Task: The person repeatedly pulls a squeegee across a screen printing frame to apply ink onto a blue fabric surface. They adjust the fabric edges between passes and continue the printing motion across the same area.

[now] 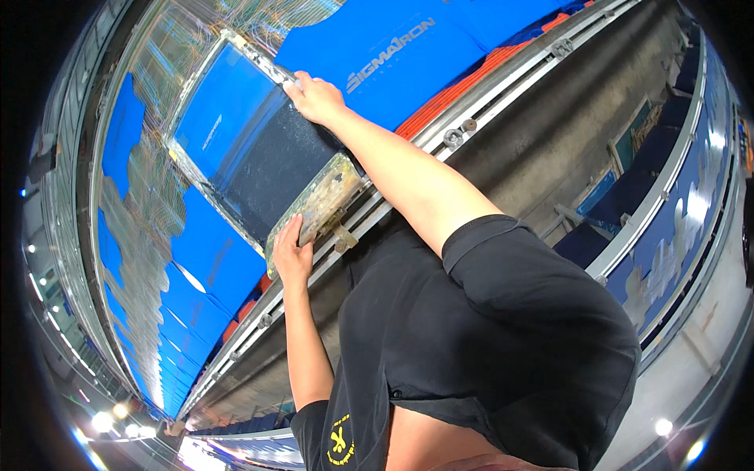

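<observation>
A rectangular screen-printing frame (210,196), its rim crusted with paint, lies tilted over blue fabric (314,39). Through its far part the blue shows; the near part is dark and speckled. My right hand (318,98) grips the frame's right side, fingers curled over the rim. At the near end, my left hand (292,251) holds the left part of a wide, paint-stained end board (326,196), with its fingers bent over the top. Both palms and the frame's underside are hidden.
A long metal rail (503,106) with round fittings runs along the table's near edge. Orange-red material (471,78) shows beneath the blue fabric. On the left, more blue pieces (204,243) lie on a shiny surface. Behind me, another long table (667,259) curves along the right.
</observation>
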Available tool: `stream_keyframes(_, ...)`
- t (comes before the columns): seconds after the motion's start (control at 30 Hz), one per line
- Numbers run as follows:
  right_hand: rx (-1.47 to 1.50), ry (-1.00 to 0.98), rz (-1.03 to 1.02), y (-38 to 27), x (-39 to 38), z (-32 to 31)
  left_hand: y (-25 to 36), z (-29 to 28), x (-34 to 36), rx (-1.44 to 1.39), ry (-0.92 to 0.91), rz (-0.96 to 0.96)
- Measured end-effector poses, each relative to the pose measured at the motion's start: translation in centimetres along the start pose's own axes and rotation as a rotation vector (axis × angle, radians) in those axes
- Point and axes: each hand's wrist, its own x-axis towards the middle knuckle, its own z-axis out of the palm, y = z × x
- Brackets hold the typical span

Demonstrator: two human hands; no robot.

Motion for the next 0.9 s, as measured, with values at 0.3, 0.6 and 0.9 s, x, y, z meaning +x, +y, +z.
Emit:
stream_keyframes(0.3, 0.413, -0.215, 0.119, 4.0, 4.3, 0.4, -0.8, -6.2, 6.2, -0.093, -0.032, 0.003)
stream_keyframes(0.6, 0.615, -0.278, 0.208, 0.9, 1.5, -1.5, -6.9, -11.9, 17.6, -0.062, 0.008, 0.097)
stream_keyframes(0.9, 0.359, -0.086, 0.178, 0.8, 1.3, -0.3, -12.3, -11.4, 22.1, -0.059, -0.101, 0.076)
